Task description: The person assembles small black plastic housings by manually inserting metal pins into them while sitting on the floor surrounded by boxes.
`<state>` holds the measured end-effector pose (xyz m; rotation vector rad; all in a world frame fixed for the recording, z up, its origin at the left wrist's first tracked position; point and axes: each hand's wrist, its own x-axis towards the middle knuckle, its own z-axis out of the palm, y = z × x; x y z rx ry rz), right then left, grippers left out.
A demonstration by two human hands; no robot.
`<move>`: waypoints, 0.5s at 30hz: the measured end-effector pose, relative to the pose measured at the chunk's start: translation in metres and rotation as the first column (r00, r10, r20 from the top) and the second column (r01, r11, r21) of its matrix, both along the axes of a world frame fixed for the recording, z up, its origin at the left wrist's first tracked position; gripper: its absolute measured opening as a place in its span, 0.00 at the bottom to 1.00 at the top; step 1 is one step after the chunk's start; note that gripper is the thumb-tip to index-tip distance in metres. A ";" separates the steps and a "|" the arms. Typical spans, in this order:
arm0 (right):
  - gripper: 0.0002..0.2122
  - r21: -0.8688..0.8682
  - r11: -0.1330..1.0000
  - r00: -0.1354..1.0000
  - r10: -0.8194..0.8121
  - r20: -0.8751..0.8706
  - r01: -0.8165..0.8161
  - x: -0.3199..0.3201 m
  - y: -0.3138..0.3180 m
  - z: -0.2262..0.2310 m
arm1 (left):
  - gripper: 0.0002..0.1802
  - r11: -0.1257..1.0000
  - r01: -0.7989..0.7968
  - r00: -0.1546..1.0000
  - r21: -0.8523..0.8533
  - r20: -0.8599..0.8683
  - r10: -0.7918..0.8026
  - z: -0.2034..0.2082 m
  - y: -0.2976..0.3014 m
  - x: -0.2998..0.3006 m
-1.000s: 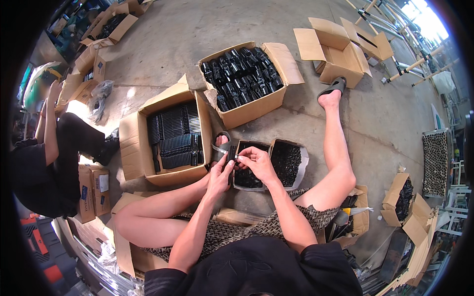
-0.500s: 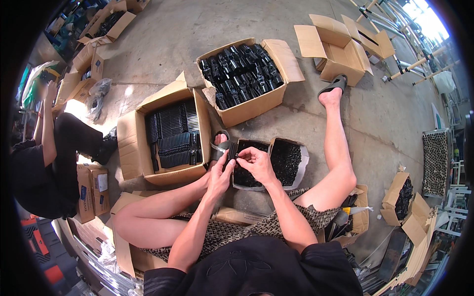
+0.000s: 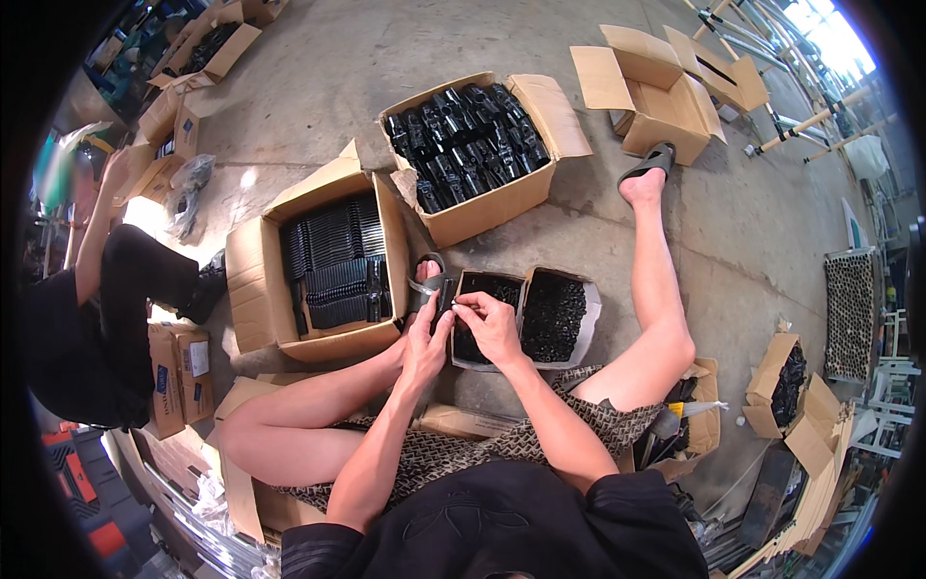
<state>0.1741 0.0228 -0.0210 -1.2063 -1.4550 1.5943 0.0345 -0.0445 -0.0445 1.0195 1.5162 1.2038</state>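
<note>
In front of my lap my left hand (image 3: 425,344) is closed round a small flat black piece (image 3: 447,293), which stands up from between the thumb and fingers. My right hand (image 3: 492,330) pinches at the side of that piece; whatever lies between its fingertips is too small to make out. Just beyond the right hand are two small cartons side by side: a left carton (image 3: 526,281) with dark small parts, and a right carton (image 3: 591,323) full of small black parts. To the left, an open box (image 3: 253,280) holds rows of flat black pieces (image 3: 333,241).
Another open box (image 3: 492,207) farther out is packed with black plastic parts (image 3: 468,135). An open carton (image 3: 656,121) stands by my right foot. At the left a person in dark clothes (image 3: 82,338) sits beside closed cartons (image 3: 180,376). Poles (image 3: 820,125) stand at the far right.
Both hands have shifted slightly left, still together at the black piece. The right fingers have drawn closer to its near side. The other person's raised hand has moved.
</note>
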 end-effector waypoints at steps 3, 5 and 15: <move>0.08 -0.011 0.999 0.998 -0.036 -0.048 0.035 -0.005 -0.004 -0.017 | 0.28 0.999 -0.007 1.000 -0.040 0.007 0.007 -0.001 0.000 0.000; 0.07 0.035 0.999 0.999 -0.036 0.010 0.036 -0.007 -0.005 -0.017 | 0.28 1.000 -0.023 0.998 -0.021 -0.056 0.022 0.005 0.000 0.002; 0.07 0.192 0.980 0.996 -0.069 0.059 0.056 -0.009 -0.009 -0.009 | 0.26 0.995 -0.030 0.994 -0.096 0.098 0.039 0.014 0.000 0.004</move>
